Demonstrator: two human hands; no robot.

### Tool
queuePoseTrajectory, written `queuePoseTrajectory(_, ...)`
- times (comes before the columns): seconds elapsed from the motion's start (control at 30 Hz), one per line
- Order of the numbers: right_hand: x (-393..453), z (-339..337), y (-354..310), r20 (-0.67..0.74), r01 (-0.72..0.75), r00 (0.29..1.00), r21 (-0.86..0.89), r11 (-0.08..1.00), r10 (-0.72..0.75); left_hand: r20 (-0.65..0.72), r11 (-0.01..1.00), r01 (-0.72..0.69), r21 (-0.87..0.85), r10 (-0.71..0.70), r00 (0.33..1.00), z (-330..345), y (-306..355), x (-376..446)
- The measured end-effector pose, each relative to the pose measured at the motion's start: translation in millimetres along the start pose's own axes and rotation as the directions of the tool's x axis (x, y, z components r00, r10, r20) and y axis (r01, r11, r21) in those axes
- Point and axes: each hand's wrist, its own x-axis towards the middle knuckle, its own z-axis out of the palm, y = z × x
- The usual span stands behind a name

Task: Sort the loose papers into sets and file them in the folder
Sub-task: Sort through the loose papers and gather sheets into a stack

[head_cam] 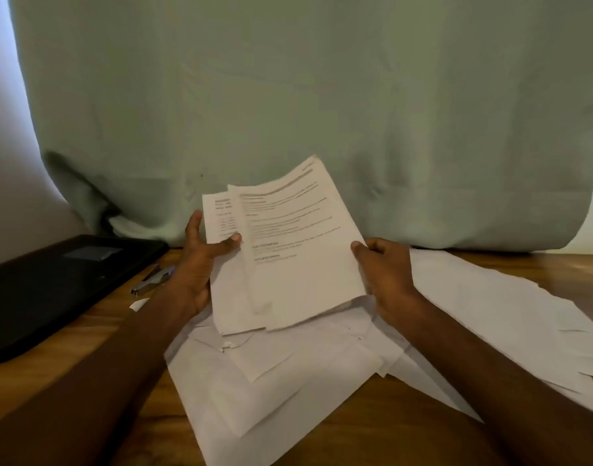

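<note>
Two printed sheets (288,250) are held up above the table, overlapping and fanned slightly apart, the front one tilted to the right with lines of blurred text on its upper half and its lower half blank. Under them a loose heap of white papers (288,375) lies scattered at odd angles across the wooden table, spreading off to the right. The black folder (53,284) lies flat and closed at the left, apart from the heap.

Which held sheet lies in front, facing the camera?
The larger printed sheet, pinched by the right hand; it overlaps the smaller-looking sheet behind, at the left hand.
</note>
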Motion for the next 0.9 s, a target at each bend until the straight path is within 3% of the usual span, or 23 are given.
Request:
queuePoseTrajectory(0.13, -3.9, 8.5, -0.7, 0.103, 0.008, 0.995, -0.04, 0.999, -0.004, 0.093, 0.99, 0.084, 0.118, -0.095, 0.991, 3.9, -3.7, -4.1)
queuePoseTrajectory(0.27, -6.3, 10.0, -2.6, 0.127, 0.059, 0.99, -0.025, 0.998, -0.055, 0.215, 0.946, 0.305, 0.107, -0.322, 0.922, 4.6, 3.2, -13.4)
queuePoseTrajectory(0.33, -9.3, 9.8, -4.0, 0.21, 0.026, 0.977, 0.015, 1.0, -0.028, 0.204, 0.945, 0.269, 0.185, -0.305, 0.93, 8.1, 1.3, -16.6)
queuePoseTrajectory(0.43, -11.4, 13.2, -5.2, 0.291, 0.004, 0.957, 0.011, 1.0, -0.007, 0.039, 0.962, 0.163, 0.22, -0.176, 0.984, 12.8, -2.5, -13.6)
queuePoseTrajectory(0.53, -6.9, 13.1, -8.1, 0.148, -0.054, 0.988, 0.057, 0.997, 0.045, -0.129, 0.989, 0.06, 0.137, -0.043, 0.991, 0.2, 3.1, -0.9)
queuePoseTrajectory(0.6, 1.6, 5.6, -9.0, 0.042, -0.052, 0.998, 0.041, 0.998, 0.05, -0.287, 0.996, 0.016, 0.092, 0.011, 0.958, -15.0, 10.0, 7.6)
queuePoseTrajectory(0.67, 9.2, -5.0, -9.6, -0.001, -0.024, 1.0, -0.067, 0.997, 0.024, -0.42, 0.997, -0.017, 0.075, 0.047, 0.906, -30.2, 12.7, 13.1)
queuePoseTrajectory(0.77, 13.3, -10.3, -3.8, 0.026, -0.024, 0.999, -0.298, 0.954, 0.033, -0.487, 0.995, -0.081, 0.064, 0.102, 0.867, -39.7, 13.6, 13.2)
queuePoseTrajectory(0.83, 11.0, -7.8, 3.3, 0.091, 0.093, 0.994, -0.524, 0.847, -0.053, -0.492, 0.993, -0.1, 0.069, 0.122, 0.862, -41.8, 14.9, 13.1)
queuePoseTrajectory(0.9, 6.5, -2.8, 12.6, 0.292, 0.322, 0.942, -0.64, 0.697, -0.167, -0.511, 0.991, -0.112, 0.072, 0.133, 0.849, -43.2, 17.4, 13.6)
